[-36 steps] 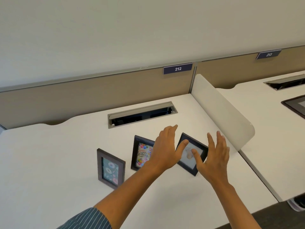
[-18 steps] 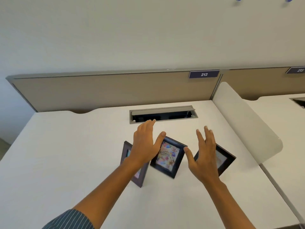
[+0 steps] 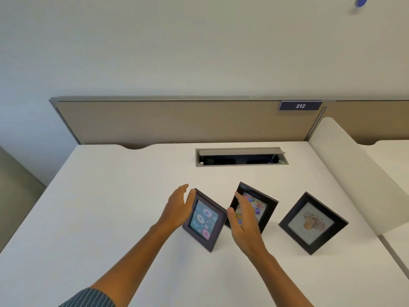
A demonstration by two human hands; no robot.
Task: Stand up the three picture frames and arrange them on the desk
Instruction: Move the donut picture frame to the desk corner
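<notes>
Three small picture frames are seen standing upright on the white surface [image 3: 110, 196], all on the near side of the grey cable tray recessed in it [image 3: 241, 157]. The dark purple-brown frame with the doughnut print [image 3: 204, 220] stands nearest the viewer, just left of the tray's midline. It is flanked by both hands: the left hand [image 3: 177, 209] is held open against its left edge, the thumb touching the top corner, while the right hand [image 3: 245, 224] is held open just off its right edge, fingers straight, nothing clasped. The frame's long axis runs upward, tilted back. Immediately behind the right hand stands the black frame with the colourful print [image 3: 263, 204], partly hidden and almost touching the first frame; this closeness is judged the main obstruction. The black frame with the pale print [image 3: 313, 222] stands well apart, below the tray's right end.
</notes>
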